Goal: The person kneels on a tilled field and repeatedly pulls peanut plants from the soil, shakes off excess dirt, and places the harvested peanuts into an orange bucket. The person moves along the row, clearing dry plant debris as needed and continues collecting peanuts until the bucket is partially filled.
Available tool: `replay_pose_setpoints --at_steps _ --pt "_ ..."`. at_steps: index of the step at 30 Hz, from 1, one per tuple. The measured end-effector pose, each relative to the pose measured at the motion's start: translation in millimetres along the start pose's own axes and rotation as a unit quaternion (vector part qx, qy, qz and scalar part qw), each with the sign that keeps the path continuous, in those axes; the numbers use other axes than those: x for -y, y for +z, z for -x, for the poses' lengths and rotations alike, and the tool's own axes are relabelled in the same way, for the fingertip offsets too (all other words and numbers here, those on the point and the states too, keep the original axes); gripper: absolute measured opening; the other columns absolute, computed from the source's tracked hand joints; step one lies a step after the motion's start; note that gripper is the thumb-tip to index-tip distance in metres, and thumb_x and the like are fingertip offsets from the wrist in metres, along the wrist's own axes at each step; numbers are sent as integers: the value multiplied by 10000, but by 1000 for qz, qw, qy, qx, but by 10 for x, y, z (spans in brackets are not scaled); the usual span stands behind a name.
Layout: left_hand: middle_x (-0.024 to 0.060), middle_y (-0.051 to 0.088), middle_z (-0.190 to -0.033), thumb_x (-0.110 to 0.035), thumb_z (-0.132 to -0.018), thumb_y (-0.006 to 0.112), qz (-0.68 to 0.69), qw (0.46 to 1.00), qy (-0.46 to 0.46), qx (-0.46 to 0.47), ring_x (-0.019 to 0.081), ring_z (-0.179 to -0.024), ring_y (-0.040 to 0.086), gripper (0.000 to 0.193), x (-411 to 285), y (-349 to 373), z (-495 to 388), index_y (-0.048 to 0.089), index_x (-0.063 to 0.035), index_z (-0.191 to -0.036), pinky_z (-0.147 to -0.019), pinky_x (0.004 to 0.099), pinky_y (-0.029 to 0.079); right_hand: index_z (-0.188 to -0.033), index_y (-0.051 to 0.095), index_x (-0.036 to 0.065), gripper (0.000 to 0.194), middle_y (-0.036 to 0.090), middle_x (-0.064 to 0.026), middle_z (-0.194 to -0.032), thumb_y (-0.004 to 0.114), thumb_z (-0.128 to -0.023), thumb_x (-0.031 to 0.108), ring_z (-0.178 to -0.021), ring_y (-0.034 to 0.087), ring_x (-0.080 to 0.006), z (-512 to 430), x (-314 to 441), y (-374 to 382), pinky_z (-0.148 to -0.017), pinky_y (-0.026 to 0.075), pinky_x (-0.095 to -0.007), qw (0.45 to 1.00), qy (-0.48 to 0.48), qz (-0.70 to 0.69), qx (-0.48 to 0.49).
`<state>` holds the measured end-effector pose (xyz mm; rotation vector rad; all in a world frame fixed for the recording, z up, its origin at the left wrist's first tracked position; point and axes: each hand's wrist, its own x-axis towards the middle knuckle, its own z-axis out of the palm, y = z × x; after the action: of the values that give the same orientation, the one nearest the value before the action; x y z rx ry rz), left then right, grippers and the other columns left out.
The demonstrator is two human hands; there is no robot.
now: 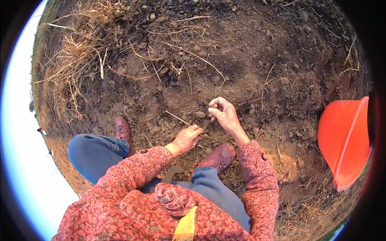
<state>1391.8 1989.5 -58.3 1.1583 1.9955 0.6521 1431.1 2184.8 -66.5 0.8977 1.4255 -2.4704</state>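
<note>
My left hand [188, 139] is low over the soil between my shoes, its fingers bent and close together beside a thin dry stalk [178, 117]. Whether the fingers grip the stalk or something smaller is hidden. To its right, my right hand [221, 113] has thumb and forefinger pinched on a small brown lump, perhaps a peanut pod or a clod. Loose clods and dry stems lie on the ground [169, 99] around both hands.
Dried peanut plants with pods [78, 51] are heaped at the upper left. An orange-red plastic bucket [339, 135] lies tilted at the right. My red shoes [122, 129] rest on the soil. Two distant people [42, 131] show at the left rim.
</note>
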Motion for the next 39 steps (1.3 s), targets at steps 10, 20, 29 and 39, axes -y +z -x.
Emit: replay_pose_setpoints --at_steps 10,20,29,39 --pt "107 538 -857 -120 -776 582 -35 999 -12 31 307 -754 583 257 -36 92 -48 549 -86 -1028 -639 390 473 -800 528 -17 99 566 -191 -871 570 -771 68 -708 564 -301 -962 191 1042 -571 485 -358 826 -355 437 38" --pt "147 557 -790 -132 -820 496 87 992 -95 9 282 -754 602 238 -15 -126 -67 497 -31 -1035 -633 408 474 -858 524 34 118 521 -101 -824 567 -758 78 -783 560 -221 -1414 110 1251 -612 510 -316 675 -416 609 -24" --pt "50 521 -805 -15 -729 413 673 670 -282 -139 135 -633 548 154 385 -552 -346 469 -50 -868 -486 236 427 -646 457 30 319 388 51 -547 610 -840 232 -524 332 -46 -676 473 866 -442 303 -226 968 -127 199 -84" --pt "-14 612 -753 -509 -815 543 652 655 -378 -52 68 -558 550 437 193 -833 -603 600 -103 -964 -398 215 398 -824 512 1 161 566 -129 -759 627 -761 93 -674 561 -277 -142 -102 617 -604 463 -353 847 -286 445 -38"
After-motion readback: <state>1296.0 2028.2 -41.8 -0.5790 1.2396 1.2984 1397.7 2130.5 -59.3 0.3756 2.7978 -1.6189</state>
